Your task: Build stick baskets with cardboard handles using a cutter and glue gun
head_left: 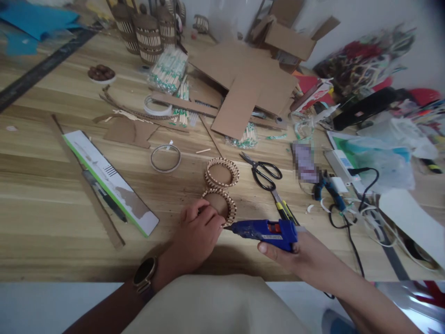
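Two hands are working close together over the worktop (187, 181). The right hand (302, 257) is gripping a blue glue gun (259, 230) by its handle, the thumb showing below the body; whether a finger is pressing the trigger, I cannot tell. The gun is lying almost level with its nozzle pointing left, probably so that the tip is meeting the work right beside the left fingertips. The left hand (200, 229) is curling its fingers over the near edge of a stick-walled round (232, 209), seemingly steadying it against the wood; anything pinched underneath is staying hidden. A second round (220, 175) is sitting just beyond, apparently touching the first, its cardboard base facing up. Scissors (263, 172) are lying to the right, perhaps for easy reach, while a tape roll (166, 170) is resting leftward, clear of both hands.
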Demonstrator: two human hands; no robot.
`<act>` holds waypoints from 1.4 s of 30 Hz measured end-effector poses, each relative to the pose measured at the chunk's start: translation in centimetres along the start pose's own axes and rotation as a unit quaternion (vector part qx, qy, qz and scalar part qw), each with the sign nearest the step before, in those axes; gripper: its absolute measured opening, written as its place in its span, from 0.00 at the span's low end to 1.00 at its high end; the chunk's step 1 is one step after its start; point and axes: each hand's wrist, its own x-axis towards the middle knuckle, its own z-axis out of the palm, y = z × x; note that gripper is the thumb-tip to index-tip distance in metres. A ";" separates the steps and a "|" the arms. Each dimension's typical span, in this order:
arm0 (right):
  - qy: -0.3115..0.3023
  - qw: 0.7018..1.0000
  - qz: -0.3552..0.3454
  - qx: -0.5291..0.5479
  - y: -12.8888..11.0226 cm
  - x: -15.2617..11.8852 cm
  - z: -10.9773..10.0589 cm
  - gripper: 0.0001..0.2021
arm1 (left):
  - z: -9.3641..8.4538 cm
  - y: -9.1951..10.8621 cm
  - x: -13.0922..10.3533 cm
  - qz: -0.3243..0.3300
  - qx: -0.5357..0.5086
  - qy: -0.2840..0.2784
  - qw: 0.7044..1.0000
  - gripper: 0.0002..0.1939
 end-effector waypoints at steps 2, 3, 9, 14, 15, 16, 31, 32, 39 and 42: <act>-0.005 1.000 -0.010 0.004 0.0 0.0 -0.1 0.18 | 0.0 0.0 0.0 0.003 -0.002 0.007 1.000 0.06; -0.007 1.000 -0.015 0.005 0.1 0.0 -0.2 0.18 | 0.0 0.0 0.1 0.004 -0.005 0.012 1.000 0.07; -0.005 0.999 -0.044 0.011 0.0 0.1 -0.3 0.19 | -0.4 0.3 0.2 0.003 -0.020 0.028 0.999 0.03; -0.018 0.999 -0.041 0.024 -0.4 0.4 -0.5 0.20 | -0.8 0.4 0.2 0.013 -0.027 0.032 0.999 0.05; -0.018 0.999 -0.037 0.025 -0.5 0.4 -0.6 0.20 | -0.8 0.4 0.2 0.014 -0.029 0.032 0.999 0.05; -0.018 0.999 -0.035 0.025 -0.5 0.4 -0.6 0.20 | -0.8 0.3 0.2 0.015 -0.031 0.032 0.999 0.05; -0.035 0.997 -0.003 0.074 0.8 0.8 -0.5 0.21 | -0.8 0.0 0.0 0.014 -0.024 0.021 0.999 0.06; -0.036 0.997 -0.004 0.074 0.9 0.8 -0.5 0.22 | -0.8 0.0 0.0 0.014 -0.023 0.019 0.999 0.06; -0.041 0.997 -0.010 0.065 0.6 0.8 -0.7 0.22 | -0.7 -0.1 0.0 0.014 -0.019 0.016 1.000 0.06; -0.038 0.998 -0.010 0.057 0.5 0.8 -0.7 0.22 | -0.7 -0.2 -0.1 0.013 -0.020 0.010 1.000 0.06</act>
